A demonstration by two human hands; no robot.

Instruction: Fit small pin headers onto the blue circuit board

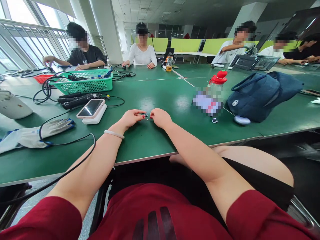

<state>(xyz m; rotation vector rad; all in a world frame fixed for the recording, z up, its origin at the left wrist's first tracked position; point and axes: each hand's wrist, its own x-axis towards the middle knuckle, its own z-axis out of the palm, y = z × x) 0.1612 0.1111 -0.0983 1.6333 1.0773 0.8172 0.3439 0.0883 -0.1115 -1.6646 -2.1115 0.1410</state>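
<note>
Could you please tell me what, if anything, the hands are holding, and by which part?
The left hand pinches a small dark piece, too small to identify, by the end nearest that hand. Whether the right hand holds anything cannot be told.

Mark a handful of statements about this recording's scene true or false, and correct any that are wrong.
1. The left hand holds a small part. True.
2. The right hand holds the blue bag. False: it is close to the left hand, above the table, well away from the bag.
3. A pale band circles the left wrist. True.
4. The phone lies on the glove. False: it lies on a white box, apart from the glove.
5. The basket is green. True.
6. The bottle's lid is yellow. False: the lid beside the blue bag is red.
</note>
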